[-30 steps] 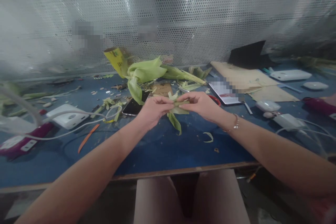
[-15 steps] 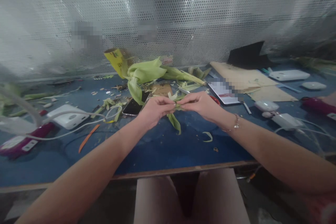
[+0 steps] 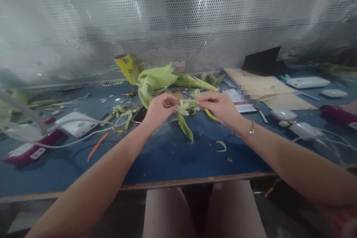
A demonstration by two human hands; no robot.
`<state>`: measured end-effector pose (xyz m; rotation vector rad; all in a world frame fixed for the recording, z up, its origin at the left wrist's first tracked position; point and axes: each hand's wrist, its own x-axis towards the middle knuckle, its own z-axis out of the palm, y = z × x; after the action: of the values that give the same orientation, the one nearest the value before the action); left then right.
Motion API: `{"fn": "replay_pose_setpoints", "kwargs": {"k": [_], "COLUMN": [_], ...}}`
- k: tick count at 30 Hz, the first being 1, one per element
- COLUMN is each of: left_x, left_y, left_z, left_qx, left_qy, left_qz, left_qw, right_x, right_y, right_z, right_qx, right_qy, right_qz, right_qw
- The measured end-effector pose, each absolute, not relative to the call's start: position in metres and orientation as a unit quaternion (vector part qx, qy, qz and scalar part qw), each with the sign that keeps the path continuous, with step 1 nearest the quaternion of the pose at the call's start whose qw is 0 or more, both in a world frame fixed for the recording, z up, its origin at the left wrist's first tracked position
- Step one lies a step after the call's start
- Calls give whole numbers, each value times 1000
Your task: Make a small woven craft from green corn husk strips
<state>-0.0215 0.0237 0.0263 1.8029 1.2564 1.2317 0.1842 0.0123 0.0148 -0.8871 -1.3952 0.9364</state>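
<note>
My left hand (image 3: 161, 111) is closed in a pinch, its fingertips at the left end of a thin rolled green strip of corn husk (image 3: 190, 101). My right hand (image 3: 219, 107) pinches the strip's other end between thumb and finger, so the strip lies nearly level between both hands. Pale husk pieces (image 3: 183, 111) cluster just beneath it, and a longer green husk leaf (image 3: 185, 129) hangs down onto the blue table. Behind my left hand sits a large bundle of green corn husk (image 3: 157, 77). A curved yellow piece (image 3: 211, 115) shows beside my right fingers.
A yellow roll (image 3: 126, 68) leans at the back. Phones (image 3: 141, 114) (image 3: 245, 107) lie on both sides. White chargers (image 3: 76, 123), cables and a purple power strip (image 3: 33, 148) are at left. Brown card sheets (image 3: 256, 81) lie at right. An orange strip (image 3: 97, 147) lies near the front.
My hands have moved apart, mine on the right shifting rightward, and more of the green strip shows between them. The curved yellow piece has come into sight by my right hand.
</note>
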Motion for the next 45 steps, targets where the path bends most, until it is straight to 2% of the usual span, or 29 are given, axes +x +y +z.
{"fn": "replay_pose_setpoints", "kwargs": {"k": [3, 7, 10, 12, 16, 23, 29, 32, 38, 40, 45], "left_x": [-31, -33, -30, -29, -30, -15, 4, 7, 5, 6, 13], "left_y": [28, 20, 14, 15, 21, 7, -14, -21, -24, -23, -22], "left_z": [32, 39, 37, 31, 22, 24, 24, 25, 26, 27, 26], "left_qx": [695, 728, 773, 794, 800, 783, 749, 724, 519, 445, 395], "left_qy": [605, 651, 607, 577, 573, 553, 535, 486, 285, 263, 252], "left_qz": [354, 180, 181, 191, 153, 261, 342, 406, 523, 546, 566], "left_qw": [162, 114, 32, 15, 90, 115, 189, 275, 613, 659, 678], "right_x": [192, 196, 197, 197, 194, 185, 175, 173, 173, 172, 171], "right_y": [20, 29, 31, 30, 25, 17, -2, -8, -11, -11, -14], "right_z": [13, 8, 6, 6, 10, 9, 13, 16, 18, 18, 19], "right_qx": [-393, -418, -435, -448, -470, -433, -397, -383, -361, -358, -329], "right_qy": [-576, -570, -580, -590, -608, -644, -693, -703, -686, -684, -689], "right_qz": [405, 391, 379, 375, 367, 324, 150, 115, 136, 137, 121], "right_qw": [591, 589, 574, 557, 524, 541, 583, 587, 617, 621, 634]}}
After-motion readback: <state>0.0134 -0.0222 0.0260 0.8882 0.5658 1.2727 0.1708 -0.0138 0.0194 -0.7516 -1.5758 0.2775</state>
